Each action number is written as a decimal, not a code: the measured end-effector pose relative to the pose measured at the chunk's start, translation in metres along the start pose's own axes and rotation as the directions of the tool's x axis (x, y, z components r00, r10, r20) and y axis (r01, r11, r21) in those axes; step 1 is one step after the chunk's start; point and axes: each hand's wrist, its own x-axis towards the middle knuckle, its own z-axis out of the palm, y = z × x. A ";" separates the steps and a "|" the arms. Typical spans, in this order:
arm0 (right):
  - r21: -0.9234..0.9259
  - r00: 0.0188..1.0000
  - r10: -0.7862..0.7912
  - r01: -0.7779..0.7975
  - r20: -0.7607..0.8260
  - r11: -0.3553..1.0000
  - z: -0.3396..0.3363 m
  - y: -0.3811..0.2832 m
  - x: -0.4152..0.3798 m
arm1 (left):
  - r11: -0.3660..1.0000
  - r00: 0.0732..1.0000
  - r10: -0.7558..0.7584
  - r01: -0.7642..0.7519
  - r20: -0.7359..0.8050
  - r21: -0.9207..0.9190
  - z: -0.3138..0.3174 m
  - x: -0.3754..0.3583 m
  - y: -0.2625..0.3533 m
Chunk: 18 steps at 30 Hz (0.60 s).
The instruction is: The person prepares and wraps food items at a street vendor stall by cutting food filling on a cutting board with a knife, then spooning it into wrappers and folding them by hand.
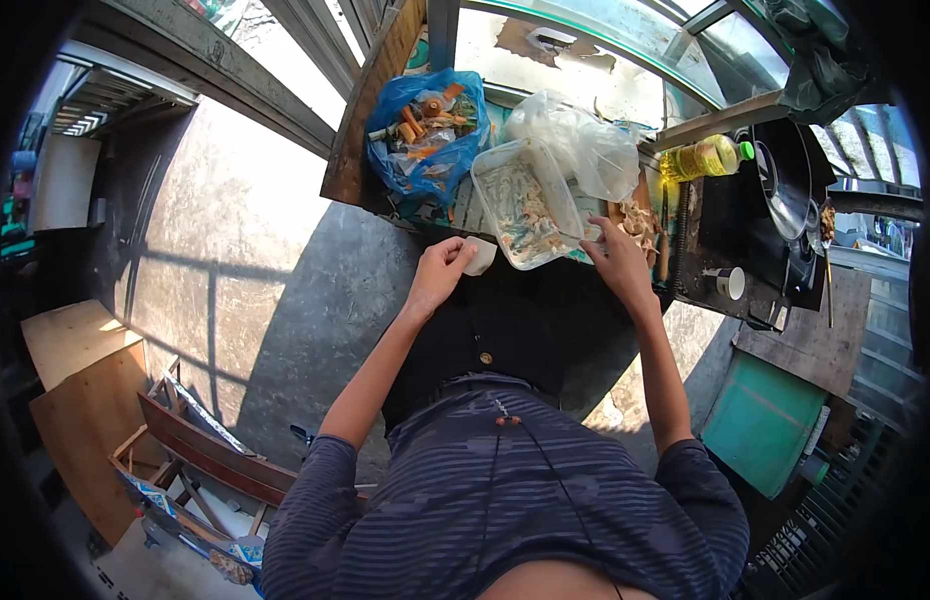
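My left hand [442, 268] is closed around a small white piece [479, 255] just in front of a clear plastic container [494, 170] filled with pale chopped food. My right hand [619, 258] rests at the container's near right corner, fingers touching its rim beside a pile of light-brown pieces [640, 222]. The container sits tilted on the counter edge, between both hands.
A blue plastic bag [425, 135] of vegetable scraps lies at the far left of the counter, a clear plastic bag [577, 140] behind the container. A bottle of yellow oil [703, 157], a dark pan [785, 180] and a small white cup [730, 283] stand at right.
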 end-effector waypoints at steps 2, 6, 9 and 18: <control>-0.028 0.998 -0.035 0.037 0.052 0.999 0.003 -0.001 -0.003 | 0.978 0.996 0.084 -0.091 0.042 0.186 0.003 -0.002 -0.003; -0.231 0.984 -0.164 0.174 0.062 0.957 0.014 0.001 0.003 | 0.839 0.942 0.238 -0.321 0.235 0.438 0.017 -0.014 0.020; -0.470 0.977 -0.199 0.213 0.081 0.857 0.008 -0.004 0.012 | 0.728 0.885 0.325 -0.460 0.334 0.508 0.028 -0.019 0.013; -0.642 0.950 -0.231 0.313 0.212 0.700 0.001 -0.033 0.037 | 0.485 0.753 0.483 -0.656 0.447 0.579 0.042 -0.028 -0.009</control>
